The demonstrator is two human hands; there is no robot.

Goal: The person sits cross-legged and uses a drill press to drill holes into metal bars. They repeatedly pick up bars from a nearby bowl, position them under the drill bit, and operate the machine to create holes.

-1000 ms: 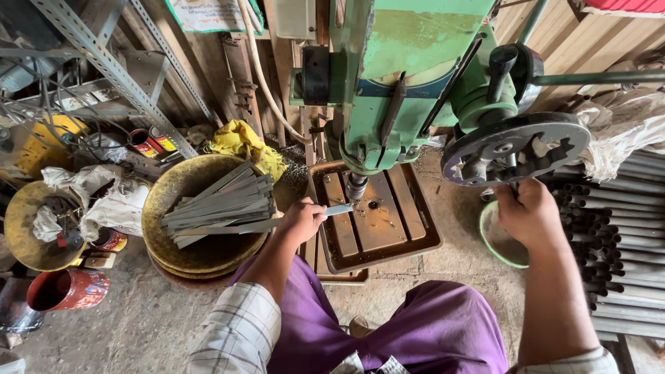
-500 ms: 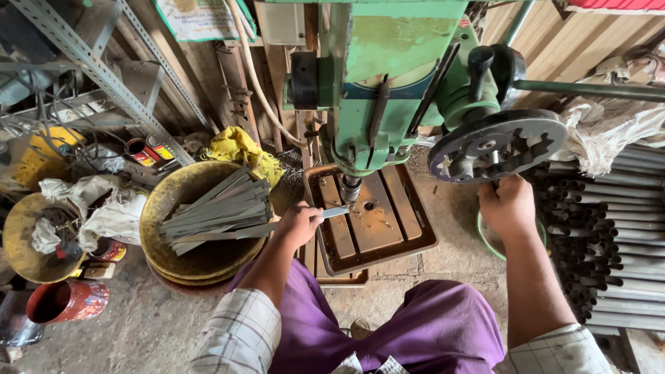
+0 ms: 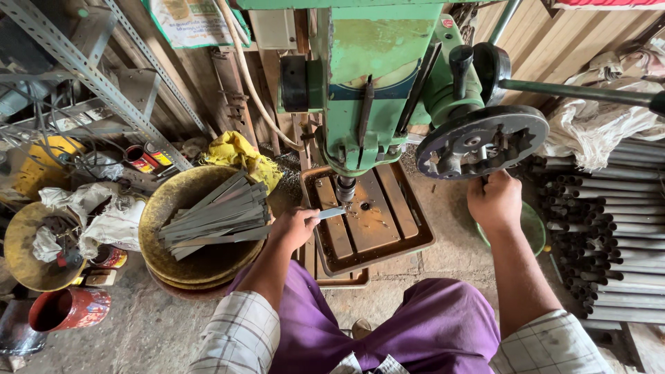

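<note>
I sit in front of a green drill press. My left hand holds a flat metal strip on the rusty drill table, its end under the drill bit. My right hand grips the lower rim of the black feed wheel on the machine's right side. A long lever sticks out to the right from the wheel's hub.
A shallow metal pan at my left holds several flat metal strips. A yellow cloth lies behind it. Metal pipes are stacked at the right. Rags, tins and a red cup sit at far left, under a slotted angle frame.
The view has tilted down slightly and closer. My right hand has shifted a little with the feed wheel. My left hand still holds the strip under the bit.
</note>
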